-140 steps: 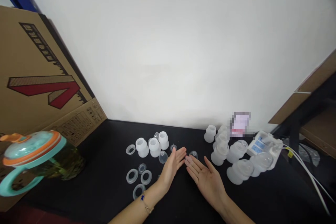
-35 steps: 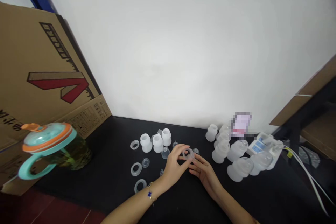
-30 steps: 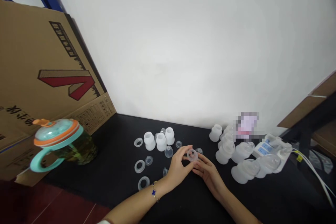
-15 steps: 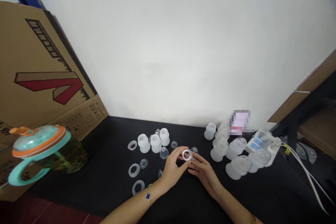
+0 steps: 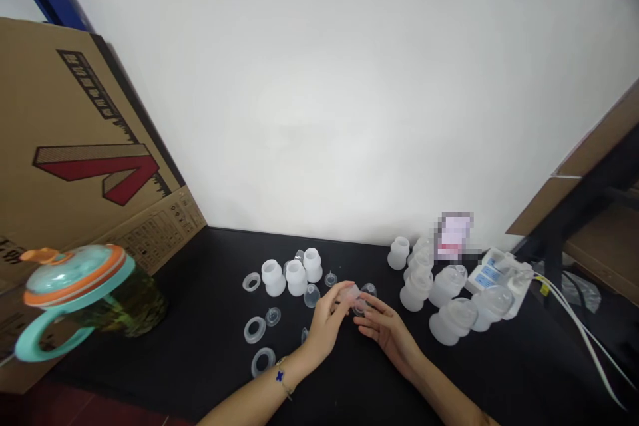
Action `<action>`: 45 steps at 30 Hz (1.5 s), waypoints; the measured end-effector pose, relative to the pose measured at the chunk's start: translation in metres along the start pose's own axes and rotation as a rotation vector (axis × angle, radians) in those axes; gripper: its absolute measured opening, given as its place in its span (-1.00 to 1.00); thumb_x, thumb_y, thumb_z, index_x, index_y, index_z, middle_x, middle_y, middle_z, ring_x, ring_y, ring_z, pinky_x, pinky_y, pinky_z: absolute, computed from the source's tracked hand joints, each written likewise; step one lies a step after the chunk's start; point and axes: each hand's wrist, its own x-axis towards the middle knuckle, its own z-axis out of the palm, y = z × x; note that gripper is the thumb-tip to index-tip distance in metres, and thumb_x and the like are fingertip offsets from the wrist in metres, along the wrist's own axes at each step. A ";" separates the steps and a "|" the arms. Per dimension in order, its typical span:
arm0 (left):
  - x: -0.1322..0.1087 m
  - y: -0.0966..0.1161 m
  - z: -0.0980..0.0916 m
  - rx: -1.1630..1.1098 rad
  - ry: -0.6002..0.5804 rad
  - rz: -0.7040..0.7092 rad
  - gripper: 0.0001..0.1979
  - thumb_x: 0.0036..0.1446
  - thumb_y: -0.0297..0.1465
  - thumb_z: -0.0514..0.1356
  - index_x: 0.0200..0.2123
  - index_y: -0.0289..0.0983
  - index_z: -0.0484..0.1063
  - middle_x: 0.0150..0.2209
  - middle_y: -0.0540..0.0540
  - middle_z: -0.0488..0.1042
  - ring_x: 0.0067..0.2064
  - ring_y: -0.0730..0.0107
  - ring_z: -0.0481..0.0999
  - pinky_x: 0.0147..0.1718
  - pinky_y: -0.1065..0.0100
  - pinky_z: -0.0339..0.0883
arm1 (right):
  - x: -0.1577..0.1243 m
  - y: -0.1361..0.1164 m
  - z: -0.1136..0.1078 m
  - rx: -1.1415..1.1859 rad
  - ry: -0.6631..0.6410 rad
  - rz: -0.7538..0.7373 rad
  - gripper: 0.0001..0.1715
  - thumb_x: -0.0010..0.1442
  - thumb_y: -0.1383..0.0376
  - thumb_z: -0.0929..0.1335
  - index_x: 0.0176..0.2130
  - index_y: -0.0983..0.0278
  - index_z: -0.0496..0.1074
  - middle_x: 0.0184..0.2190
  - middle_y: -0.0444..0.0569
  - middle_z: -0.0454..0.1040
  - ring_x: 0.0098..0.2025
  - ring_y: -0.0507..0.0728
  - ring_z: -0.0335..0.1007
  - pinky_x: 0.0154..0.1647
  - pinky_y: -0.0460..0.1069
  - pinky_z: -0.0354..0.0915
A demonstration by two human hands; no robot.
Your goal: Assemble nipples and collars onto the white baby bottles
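Head: left grip (image 5: 325, 325) around translucent piece (image 5: 351, 293)

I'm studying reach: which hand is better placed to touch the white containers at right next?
Probably the right hand: it is nearer those white containers. The left hand is farther off and pinches a translucent piece. Whether the right grips anything is unclear.

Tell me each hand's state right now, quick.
Left hand: closed on a translucent ring.
Right hand: at a clear piece; whether gripping cannot be told.
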 end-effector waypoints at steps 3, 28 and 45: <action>0.007 -0.003 -0.001 -0.203 0.038 -0.109 -0.37 0.17 0.09 0.13 -0.06 -0.37 0.50 -0.23 -0.23 0.58 -0.33 0.29 0.53 -0.40 0.34 0.41 | -0.001 -0.002 0.002 -0.026 0.002 0.009 -0.41 -0.04 0.39 0.57 0.02 0.27 0.53 -0.07 0.05 0.63 -0.21 0.13 0.62 -0.15 -0.02 0.46; 0.010 -0.002 -0.005 -0.374 0.065 -0.260 -0.43 -0.17 -0.29 0.49 -0.03 -0.28 0.50 -0.05 -0.16 0.54 -0.38 0.48 0.50 -0.48 0.49 0.35 | 0.001 -0.002 0.001 -0.014 0.001 0.024 -0.59 0.14 0.25 0.50 -0.01 0.26 0.49 -0.11 0.05 0.64 -0.28 0.15 0.63 -0.27 -0.01 0.52; 0.010 -0.001 -0.004 -0.416 0.078 -0.267 -0.58 0.02 -0.13 0.39 -0.17 -0.31 0.48 -0.19 -0.15 0.54 -0.31 0.38 0.54 -0.43 0.45 0.42 | 0.001 -0.001 0.001 0.020 0.013 0.011 -0.67 0.21 0.15 0.45 -0.12 0.33 0.53 -0.21 0.09 0.66 -0.36 0.12 0.62 -0.34 -0.04 0.52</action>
